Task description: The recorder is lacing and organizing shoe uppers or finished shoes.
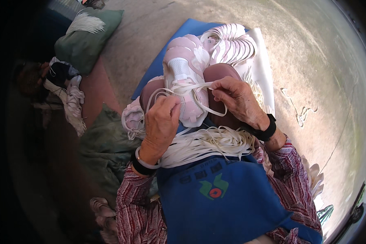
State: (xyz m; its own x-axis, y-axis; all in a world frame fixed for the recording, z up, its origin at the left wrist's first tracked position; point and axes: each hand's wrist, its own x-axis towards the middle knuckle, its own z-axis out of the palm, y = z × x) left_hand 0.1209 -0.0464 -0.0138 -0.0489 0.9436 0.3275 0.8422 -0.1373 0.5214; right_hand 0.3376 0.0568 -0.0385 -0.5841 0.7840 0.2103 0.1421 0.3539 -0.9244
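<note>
A pink and white shoe upper [179,67] lies lengthwise between my knees. A flat white shoelace [197,86] is threaded across it, with loose loops spreading to both sides. My left hand [160,128] is closed, its thumb and forefinger pinching the lace at the left of the upper. To the right, my right hand [242,101] also pinches the lace between thumb and fingertips. Below the upper, a thick bundle of white laces [215,142] rests across my lap on a blue apron [227,203].
Beyond my knees, a row of nested pink and white uppers [234,44] lies on a blue sheet [191,27]. Another pink upper [132,116] sits beside my left knee. A green sack [89,38] with white laces stands far left. Loose laces [301,114] lie on the floor at right.
</note>
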